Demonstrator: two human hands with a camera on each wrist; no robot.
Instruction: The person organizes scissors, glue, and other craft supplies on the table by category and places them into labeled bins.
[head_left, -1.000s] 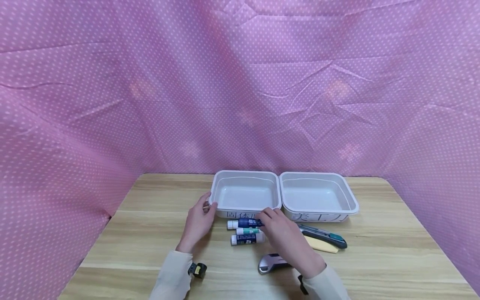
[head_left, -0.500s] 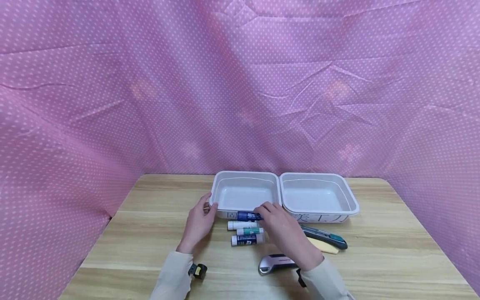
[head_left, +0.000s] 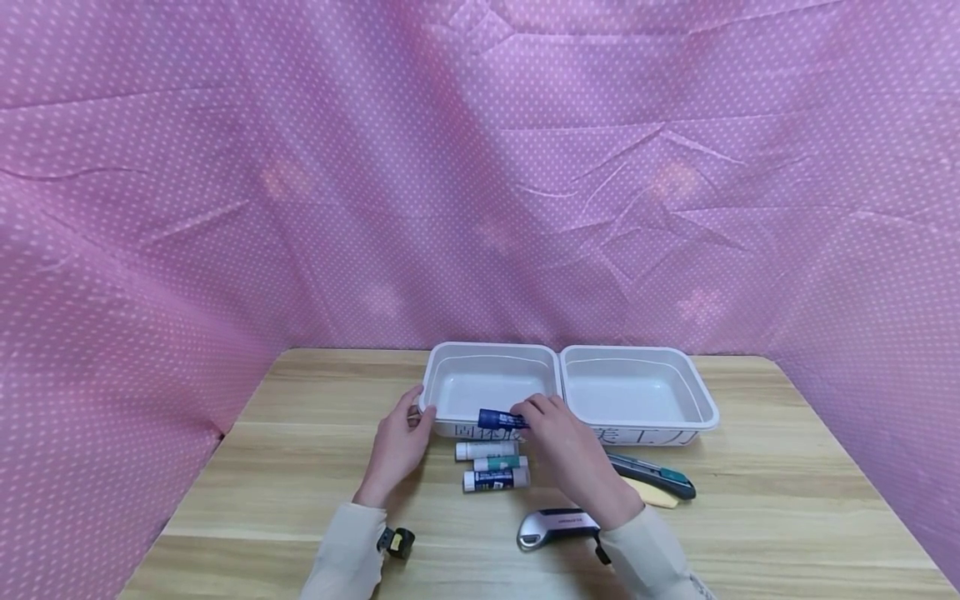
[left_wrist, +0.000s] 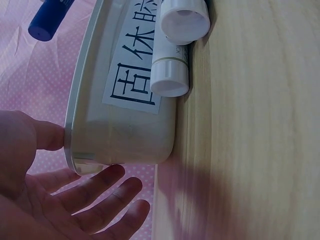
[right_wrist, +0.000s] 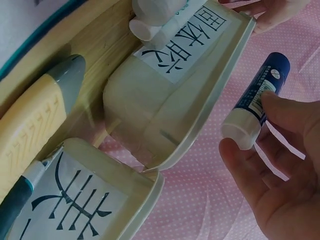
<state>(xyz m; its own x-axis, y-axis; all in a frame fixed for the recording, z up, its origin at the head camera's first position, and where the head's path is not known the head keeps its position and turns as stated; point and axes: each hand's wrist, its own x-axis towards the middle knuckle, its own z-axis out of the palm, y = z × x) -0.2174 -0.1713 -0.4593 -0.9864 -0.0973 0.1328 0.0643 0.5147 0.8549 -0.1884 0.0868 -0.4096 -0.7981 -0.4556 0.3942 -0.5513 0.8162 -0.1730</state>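
My right hand (head_left: 564, 450) pinches a dark blue glue stick (right_wrist: 264, 90) with a whitish cap between thumb and fingers. It is raised above the front rim of the left white bin (head_left: 491, 346), overlapping that bin's paper label in the head view. At the bin's left front corner is my left hand (head_left: 401, 446), its thumb on the rim and its fingers around the corner. Several glue sticks lie in front of this bin: a white one (head_left: 486, 451), a green-and-white one (head_left: 500, 463) and a navy one with a white cap (head_left: 496, 480).
A second white bin (head_left: 637, 351) with a paper label stands directly to the right. In front of it lie a black-and-green utility knife (head_left: 660, 475) and a yellow one (head_left: 651, 492). A grey-purple utility knife (head_left: 555, 527) rests nearer me, beside my right forearm.
My right hand has lifted the dark blue glue stick off the table, up to the left bin's front rim, uncovering the white glue stick. My left hand has stayed at the bin's corner.
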